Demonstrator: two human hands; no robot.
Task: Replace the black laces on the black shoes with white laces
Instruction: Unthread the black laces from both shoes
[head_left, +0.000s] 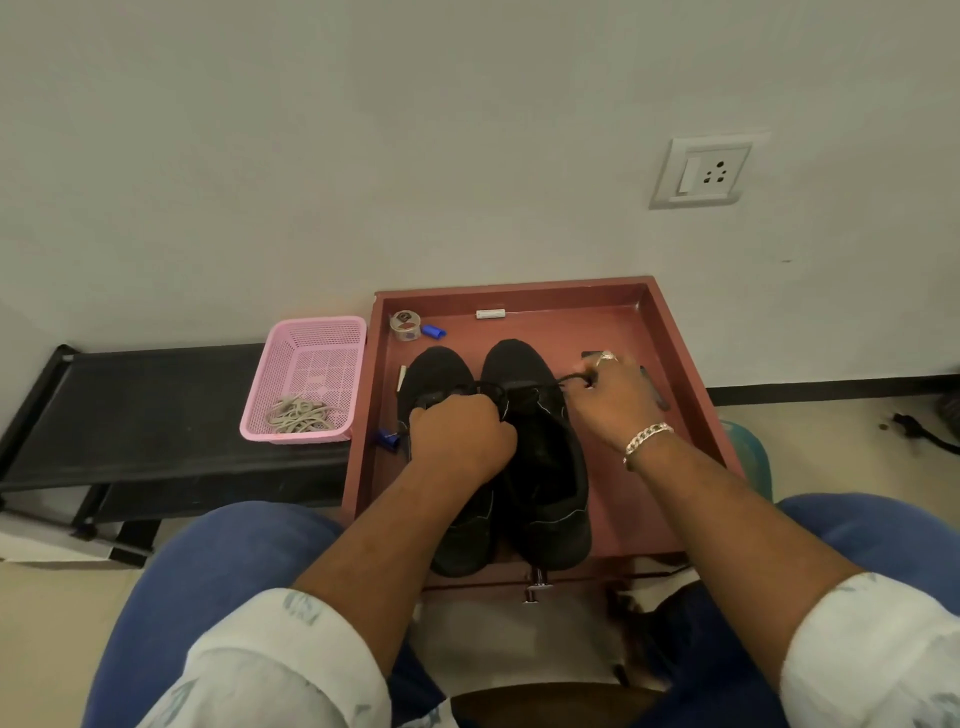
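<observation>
Red tray (675, 332) holds shoes (540, 467); both hands' fingers (589, 375) pinch black lace (524, 385).

Two black shoes (540, 467) side by side, toes pointing away, in a reddish-brown tray (670, 332), black lace (566, 381) pulled taut to the right across the right shoe, white laces (298, 415) heaped in a pink basket (311, 358) left of the tray

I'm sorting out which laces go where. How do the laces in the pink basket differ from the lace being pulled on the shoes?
The laces in the pink basket are pale and lie in a loose heap, untouched. The black lace is dark, drawn taut off the right shoe, and pinched by the right hand. The left hand grips at the shoes' lacing.
</observation>
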